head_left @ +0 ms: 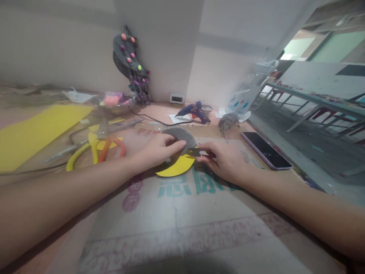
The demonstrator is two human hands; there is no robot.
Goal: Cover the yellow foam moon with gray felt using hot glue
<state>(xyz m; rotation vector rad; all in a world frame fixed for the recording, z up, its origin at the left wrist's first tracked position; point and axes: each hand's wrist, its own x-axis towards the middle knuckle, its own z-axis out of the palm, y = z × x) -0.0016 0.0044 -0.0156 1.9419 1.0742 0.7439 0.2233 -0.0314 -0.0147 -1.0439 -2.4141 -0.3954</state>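
My left hand [159, 150] pinches a grey, yarn-textured curved piece [179, 134] between thumb and fingers. Under it shows a bright yellow crescent [178, 166], its lower part sticking out toward me. In my right hand [224, 160] is a pair of small dark scissors [195, 152], blades pointing left at the edge where grey and yellow meet. My fingers hide most of the scissors' handles. Whether the blades touch the material, I cannot tell. Both hands are just above a cardboard sheet [159, 224] with printed characters.
Left of my hands lie orange-handled [114, 146] and yellow-handled tools [81, 154], near a large yellow sheet [34, 133]. Behind are a blue glue gun [192, 112] with its cord, grey yarn [228, 123] and a grey moon ornament [125, 55]. A phone [266, 150] lies at right.
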